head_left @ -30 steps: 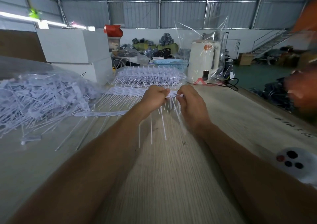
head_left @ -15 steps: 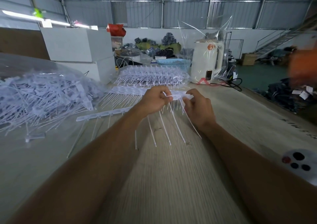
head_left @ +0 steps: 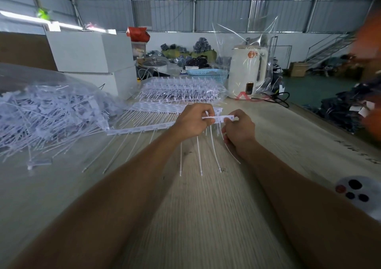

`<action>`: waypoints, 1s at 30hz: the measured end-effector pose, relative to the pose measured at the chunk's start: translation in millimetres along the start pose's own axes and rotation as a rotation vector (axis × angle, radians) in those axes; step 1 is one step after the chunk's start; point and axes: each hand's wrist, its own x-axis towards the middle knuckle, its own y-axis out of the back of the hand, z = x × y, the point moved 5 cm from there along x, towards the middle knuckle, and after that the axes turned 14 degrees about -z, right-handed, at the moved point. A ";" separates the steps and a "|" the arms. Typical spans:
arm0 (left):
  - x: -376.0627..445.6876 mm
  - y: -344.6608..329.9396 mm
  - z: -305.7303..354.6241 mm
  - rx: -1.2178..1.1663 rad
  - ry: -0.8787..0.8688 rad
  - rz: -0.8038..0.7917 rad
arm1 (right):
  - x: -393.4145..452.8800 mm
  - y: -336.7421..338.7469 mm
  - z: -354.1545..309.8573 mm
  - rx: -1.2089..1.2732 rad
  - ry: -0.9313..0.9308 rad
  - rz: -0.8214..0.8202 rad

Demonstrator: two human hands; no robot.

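Left hand: fingers curled round a strip of white plastic ties, gripping its bar near the right-hand end. Right hand: thumb and fingertips pinch the same bar at its far right tip, just beside the left hand; one thin tail curves under this palm. The strip is held slightly above the wooden table; its left end slopes down toward the tabletop, though contact cannot be confirmed. Tie tails hang from the bar toward the camera, their tips at or near the wood. Behind the hands, further flat strips lie on the table. Beyond those, a bagged stack of strips. Left of the hands, a loose heap of ties in clear plastic. Far edge of the table: white boxes, a blue basket, and a white appliance wrapped in a clear bag. Near right edge: a white device with dark buttons.
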 end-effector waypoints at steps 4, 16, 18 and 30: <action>0.7 -2.2 8.6 -0.021 -0.029 -0.036 | 4.4 14.2 7.2 0.018 -0.155 0.145; 1.8 0.3 -4.4 -0.012 0.003 -0.019 | -16.4 -2.5 -20.2 0.373 0.080 -0.242; 1.8 1.4 -10.2 -0.017 0.031 -0.009 | -16.1 -6.3 -20.9 0.397 0.061 -0.307; -4.4 1.7 -9.1 0.109 0.088 -0.051 | -11.9 -3.0 -15.8 0.311 0.172 -0.290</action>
